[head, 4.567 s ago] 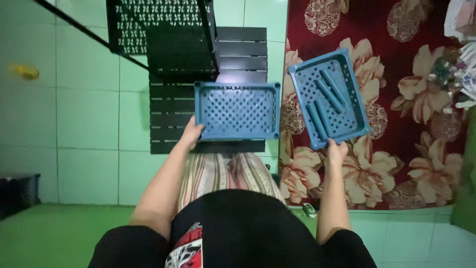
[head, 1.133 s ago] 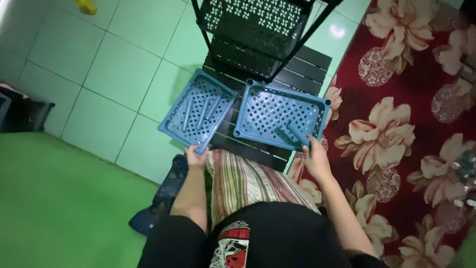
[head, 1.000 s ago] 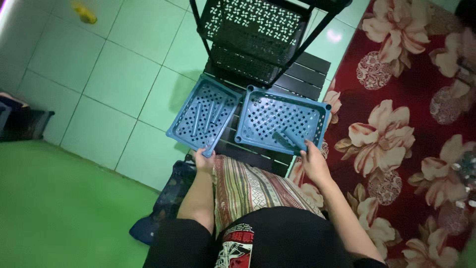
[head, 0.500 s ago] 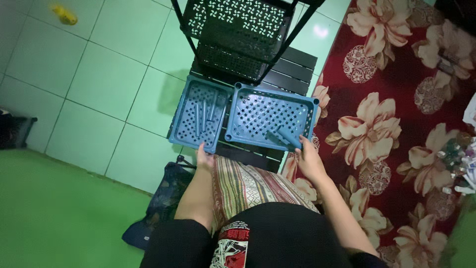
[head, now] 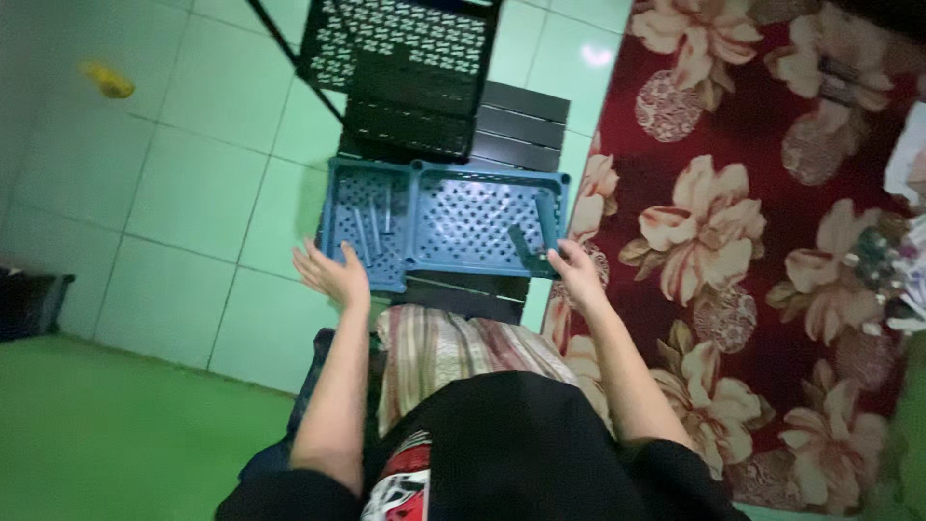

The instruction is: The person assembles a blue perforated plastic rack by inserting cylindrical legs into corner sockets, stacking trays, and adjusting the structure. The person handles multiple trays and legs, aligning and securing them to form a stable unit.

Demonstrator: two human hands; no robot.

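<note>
Two blue perforated trays lie side by side. The left blue tray (head: 369, 224) holds several grey rods and rests partly on the tiled floor. My left hand (head: 333, 275) hovers just off its near edge, fingers spread, holding nothing. The right blue tray (head: 479, 220) sits on a dark slatted panel (head: 516, 114) with a dark rod in its near right corner. My right hand (head: 576, 270) grips that tray's near right corner.
A black perforated shelf frame (head: 405, 68) stands just beyond the trays. A red floral rug (head: 762, 241) covers the floor to the right. Pale green tiles (head: 183, 193) lie to the left, with a small yellow object (head: 108, 81) far left. A striped cloth (head: 453, 352) covers my lap.
The left tray has been set down flat beside the right tray. My left hand has let go of it and opened. My right hand still holds the right tray.
</note>
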